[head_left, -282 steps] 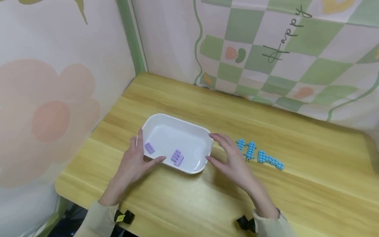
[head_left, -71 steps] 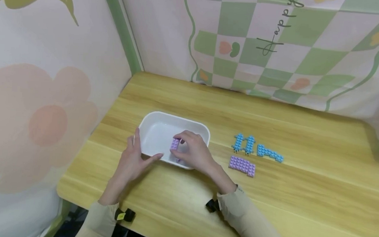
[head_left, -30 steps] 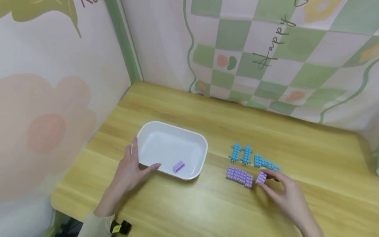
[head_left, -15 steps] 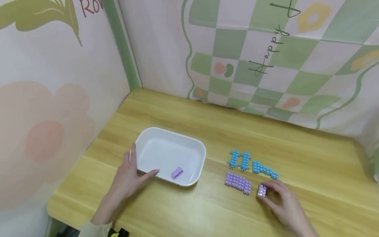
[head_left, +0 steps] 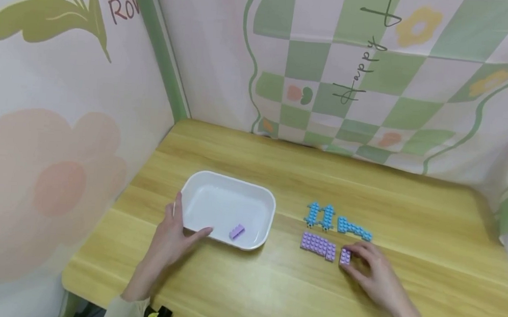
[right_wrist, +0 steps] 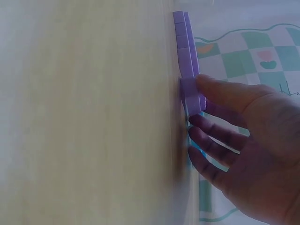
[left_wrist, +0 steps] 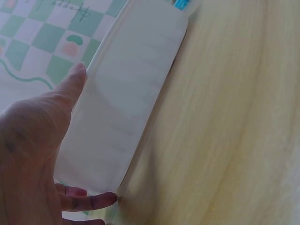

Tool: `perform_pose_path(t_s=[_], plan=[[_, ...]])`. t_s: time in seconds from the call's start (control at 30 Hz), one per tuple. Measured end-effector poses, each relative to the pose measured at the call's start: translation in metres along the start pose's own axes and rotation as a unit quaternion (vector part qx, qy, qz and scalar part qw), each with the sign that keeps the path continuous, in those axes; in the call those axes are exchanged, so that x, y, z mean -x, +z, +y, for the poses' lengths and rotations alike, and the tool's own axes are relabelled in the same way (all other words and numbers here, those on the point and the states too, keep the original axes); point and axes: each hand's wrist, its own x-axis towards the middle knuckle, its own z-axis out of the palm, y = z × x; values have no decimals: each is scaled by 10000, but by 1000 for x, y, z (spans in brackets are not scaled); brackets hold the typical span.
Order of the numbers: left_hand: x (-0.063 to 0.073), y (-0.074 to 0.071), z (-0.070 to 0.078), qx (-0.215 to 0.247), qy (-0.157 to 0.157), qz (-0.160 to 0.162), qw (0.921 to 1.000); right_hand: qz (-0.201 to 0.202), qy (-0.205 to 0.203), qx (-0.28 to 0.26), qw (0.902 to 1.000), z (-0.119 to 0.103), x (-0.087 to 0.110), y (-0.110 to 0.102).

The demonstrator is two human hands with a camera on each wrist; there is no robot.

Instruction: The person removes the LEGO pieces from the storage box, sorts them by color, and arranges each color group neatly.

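Note:
My left hand (head_left: 170,238) holds the near left corner of a white tray (head_left: 230,180), thumb along the near side and fingers at the left end. In the left wrist view the thumb touches the rim, with other fingertips low at the tray's end. One purple toy brick (head_left: 237,232) lies on its side in the tray. Between thumb and fingers, my right hand (head_left: 376,275) pinches another purple brick (head_left: 345,256), studs up, close over the table. Just left of it lies a row of purple bricks (head_left: 316,244), set side by side, studs up.
Behind the purple row stand two blue pieces with side pegs (head_left: 313,214). A stepped row of blue bricks (head_left: 354,228) lies to their right, just beyond my right hand. A patterned curtain (head_left: 309,59) hangs behind the wooden table (head_left: 271,297).
Purple bricks have left the tray and formed a row on the table. My right hand took one more from the tray, carried it right, and has just shifted it slightly towards the row.

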Motion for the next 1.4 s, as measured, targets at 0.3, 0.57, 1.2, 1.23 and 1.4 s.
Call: perform_pose_path(t_s=[0.3,0.57,1.2,1.23,1.4], plan=[[2,0,-1,21,3,-24,10000,176,-414,-151,9989,-8,-3,-6],[1,-2,1,4,36,-3,10000,193,-750,-356,9964,-66,-26,-19],[2,-1,-1,61,51,28,10000,-1594,-1603,-1676,9596,-148,-122,33],[2,-1,-1,69,49,26,10000,-1780,-1592,-1653,9569,-152,-126,36],[0,1,-1,126,25,16,9999,-2946,-1501,-1165,9366,-167,-150,45]])
